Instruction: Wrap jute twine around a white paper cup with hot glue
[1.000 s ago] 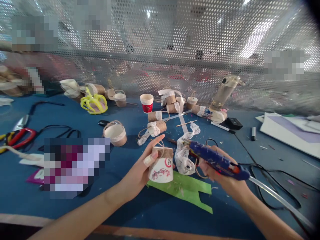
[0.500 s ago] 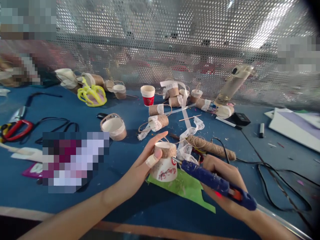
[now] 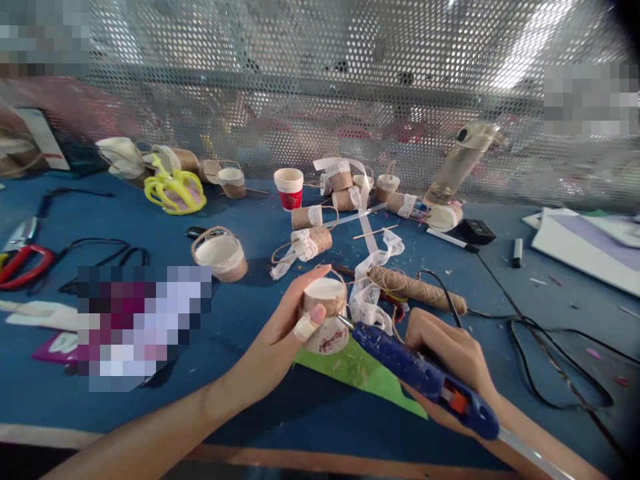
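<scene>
Blue plastic, flecked with residue, the glue gun [image 3: 395,357] is swung inward — its metal nozzle [image 3: 345,322], held apart from the white cup [image 3: 333,338] a second ago, is now brought up to the lower edge of the burlap band [image 3: 331,305] around the cup. The cup is tilted too, so that more of its open mouth is shown. It is held at the far edge of the green sheet [image 3: 367,377], pinched between thumb and fingers of the left hand [image 3: 284,327]; the gun is grasped by the right hand [image 3: 453,350]. Band and nozzle thus seem lined up — whether they touch cannot be told.
</scene>
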Motion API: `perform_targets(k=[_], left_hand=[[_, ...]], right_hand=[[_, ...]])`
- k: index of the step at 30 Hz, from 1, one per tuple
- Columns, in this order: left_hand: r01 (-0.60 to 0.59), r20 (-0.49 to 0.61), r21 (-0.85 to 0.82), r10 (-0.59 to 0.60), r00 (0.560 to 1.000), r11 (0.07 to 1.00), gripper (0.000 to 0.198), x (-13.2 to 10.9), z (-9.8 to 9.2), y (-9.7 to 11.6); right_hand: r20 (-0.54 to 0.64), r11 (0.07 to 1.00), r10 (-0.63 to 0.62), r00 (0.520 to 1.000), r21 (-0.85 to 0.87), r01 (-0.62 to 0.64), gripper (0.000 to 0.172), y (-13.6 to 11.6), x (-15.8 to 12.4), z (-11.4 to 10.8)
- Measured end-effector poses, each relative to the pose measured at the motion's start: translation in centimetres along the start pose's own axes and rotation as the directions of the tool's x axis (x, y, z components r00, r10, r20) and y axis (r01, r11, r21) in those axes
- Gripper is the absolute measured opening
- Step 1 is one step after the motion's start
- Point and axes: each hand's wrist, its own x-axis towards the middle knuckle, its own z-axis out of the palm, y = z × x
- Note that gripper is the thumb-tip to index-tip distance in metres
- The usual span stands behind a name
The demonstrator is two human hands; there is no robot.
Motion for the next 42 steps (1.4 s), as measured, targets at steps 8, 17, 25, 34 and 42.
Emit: perform_targets(k=[8, 17, 25, 34, 42], left_hand=[[-0.045, -0.018, 0.050, 0.046, 0.999, 0.998, 0.045, -0.3, -0.1, -0.6], [-0.031, -0.045, -0.070, 0.028, 0.999, 0.997, 0.047, -0.3, -0.1, -0.9], [-0.052, -0.056, -0.040, 0.050, 0.997, 0.998, 0.050, -0.3, 0.1, -0.9], [0.027, -0.004, -0.310, -0.030, 1.000, 0.950, 0.045, -0.1, -0.2, -1.6], [0.052, 0.028, -0.346, -0.045, 0.999, 0.937, 0.044, 0.0, -0.2, -1.7]], right_hand=[[0.005, 0.999, -0.041, 0.999, -0.032, 0.041, 0.027, -0.2, 0.2, -0.2], [0.025, 0.999, 0.043, 0.999, 0.005, -0.043, 0.033, -0.4, 0.0, -0.7], [0.010, 1.000, -0.017, 1.000, 0.009, 0.017, 0.030, -0.3, 0.1, -0.3], [0.038, 0.998, 0.046, 0.998, 0.035, -0.047, 0.034, -0.2, -0.1, -0.6], [0.054, 0.999, 0.032, 0.998, 0.033, -0.034, 0.029, -0.5, 0.0, -0.5]])
